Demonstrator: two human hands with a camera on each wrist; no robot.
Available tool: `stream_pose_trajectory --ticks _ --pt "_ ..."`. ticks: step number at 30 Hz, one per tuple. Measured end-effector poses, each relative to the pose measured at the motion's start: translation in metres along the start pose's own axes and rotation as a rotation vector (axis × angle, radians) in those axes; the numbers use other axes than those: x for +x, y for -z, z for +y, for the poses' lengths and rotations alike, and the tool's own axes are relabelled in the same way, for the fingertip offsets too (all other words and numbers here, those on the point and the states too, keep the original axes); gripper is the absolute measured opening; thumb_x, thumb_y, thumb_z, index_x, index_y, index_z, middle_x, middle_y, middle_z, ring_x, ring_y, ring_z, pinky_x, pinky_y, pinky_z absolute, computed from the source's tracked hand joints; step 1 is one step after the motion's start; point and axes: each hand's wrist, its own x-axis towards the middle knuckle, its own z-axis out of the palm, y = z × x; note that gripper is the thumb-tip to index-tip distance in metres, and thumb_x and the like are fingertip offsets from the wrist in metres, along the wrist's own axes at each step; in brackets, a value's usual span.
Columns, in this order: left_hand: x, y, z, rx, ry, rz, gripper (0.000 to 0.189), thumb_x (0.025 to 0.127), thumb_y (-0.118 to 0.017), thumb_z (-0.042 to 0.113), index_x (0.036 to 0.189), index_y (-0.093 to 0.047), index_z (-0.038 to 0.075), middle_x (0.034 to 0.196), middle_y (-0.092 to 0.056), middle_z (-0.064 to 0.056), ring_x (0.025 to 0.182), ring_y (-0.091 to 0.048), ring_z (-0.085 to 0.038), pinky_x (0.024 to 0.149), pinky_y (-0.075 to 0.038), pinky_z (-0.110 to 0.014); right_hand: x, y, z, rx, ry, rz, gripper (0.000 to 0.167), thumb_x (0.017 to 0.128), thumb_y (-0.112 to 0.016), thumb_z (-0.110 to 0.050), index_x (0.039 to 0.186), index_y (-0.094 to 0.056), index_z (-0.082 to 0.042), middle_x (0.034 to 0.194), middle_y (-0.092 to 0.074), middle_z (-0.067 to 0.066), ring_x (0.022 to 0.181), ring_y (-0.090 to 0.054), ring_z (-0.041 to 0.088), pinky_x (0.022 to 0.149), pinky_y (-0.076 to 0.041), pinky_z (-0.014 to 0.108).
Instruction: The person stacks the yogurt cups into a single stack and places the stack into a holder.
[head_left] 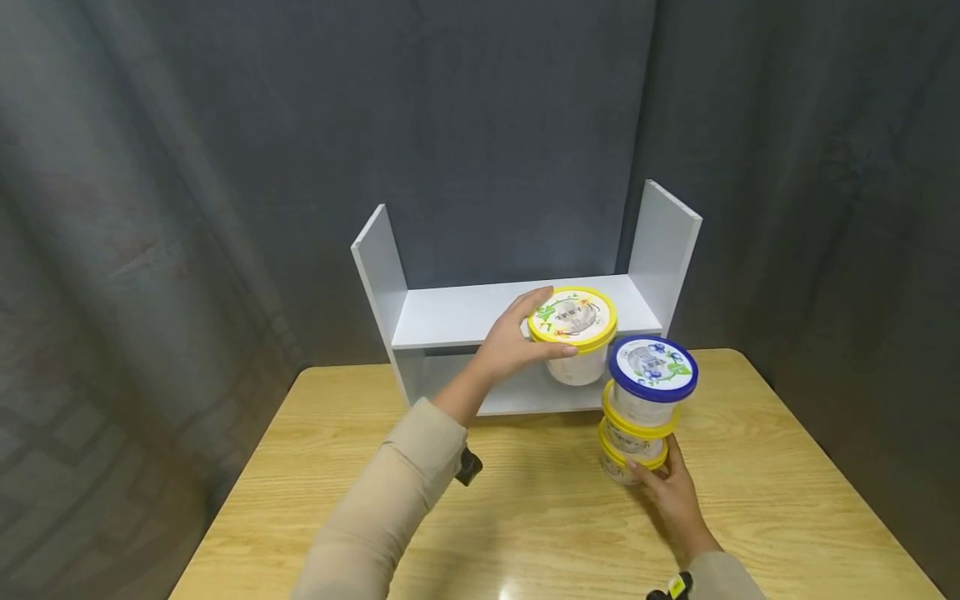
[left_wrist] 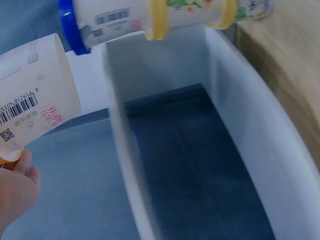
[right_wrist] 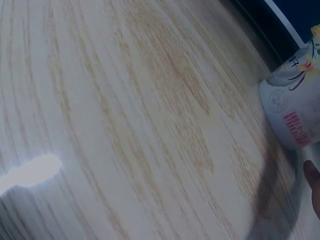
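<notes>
My left hand [head_left: 510, 346] grips a white tub with a yellow lid [head_left: 577, 367] by its rim, thumb and fingers spread across the lid. It is in front of the shelf's upper board; the left wrist view shows its barcode side. To the right rises a stack: a blue-lidded tub [head_left: 651, 371] over a yellow-lidded middle tub [head_left: 637, 433] and a yellow-lidded lowest tub [head_left: 617, 471]. Low on the stack, my right hand [head_left: 675, 500] holds the lowest tub between thumb and fingers. The right wrist view catches the thumb [right_wrist: 312, 180] beside this tub's base.
A white two-level shelf [head_left: 457, 312] with upright side panels stands at the back of the wooden table [head_left: 555, 517]. Dark grey curtains [head_left: 510, 142] hang behind and on both sides. The stack stands close in front of the shelf's right end.
</notes>
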Motion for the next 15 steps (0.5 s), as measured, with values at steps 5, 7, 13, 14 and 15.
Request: stream_pose_trajectory --ticks 5,7,13,14,15 --pt "0.009 0.001 0.016 0.009 -0.019 -0.009 0.087 0.059 -0.077 0.038 0.133 -0.034 0.026 0.134 -0.029 0.014 0.123 -0.023 -0.008 0.098 -0.025 -0.039 -0.001 -0.001 0.000 -0.024 0.017 0.012 0.079 0.082 -0.059 -0.025 0.139 -0.004 -0.030 0.130 -0.029 0.016 0.108 -0.037 0.026 0.075 -0.040 0.015" --pt "0.012 0.000 0.022 0.014 -0.032 -0.022 0.087 0.059 -0.076 0.040 0.133 -0.033 0.027 0.134 -0.028 0.015 0.122 -0.024 -0.007 0.097 -0.026 -0.038 -0.002 -0.001 0.000 -0.035 0.024 0.016 0.079 0.082 -0.059 -0.024 0.139 -0.004 -0.028 0.129 -0.029 0.017 0.102 -0.041 0.018 0.074 -0.040 0.015" --pt "0.020 -0.008 0.037 0.042 -0.067 -0.061 0.087 0.059 -0.076 0.040 0.133 -0.032 0.028 0.134 -0.027 0.015 0.121 -0.026 -0.006 0.096 -0.029 -0.035 -0.003 0.000 0.000 -0.047 0.025 0.011 0.079 0.082 -0.059 -0.024 0.139 -0.004 -0.026 0.128 -0.030 0.018 0.091 -0.044 0.000 0.074 -0.041 0.015" --pt "0.021 -0.011 0.039 0.046 -0.078 -0.069 0.087 0.059 -0.076 0.040 0.133 -0.031 0.027 0.134 -0.027 0.015 0.121 -0.026 -0.006 0.096 -0.029 -0.034 -0.003 0.001 0.001 -0.049 0.026 0.009 0.079 0.082 -0.059 -0.024 0.139 -0.004 -0.026 0.129 -0.030 0.017 0.094 -0.044 0.003 0.074 -0.040 0.014" --pt "0.023 -0.014 0.041 0.045 -0.085 -0.074 0.087 0.059 -0.076 0.040 0.133 -0.031 0.027 0.134 -0.027 0.015 0.120 -0.027 -0.006 0.095 -0.030 -0.034 -0.003 0.002 0.001 -0.048 0.026 0.008 0.079 0.082 -0.059 -0.025 0.139 -0.004 -0.027 0.129 -0.030 0.017 0.094 -0.043 0.002 0.074 -0.040 0.014"
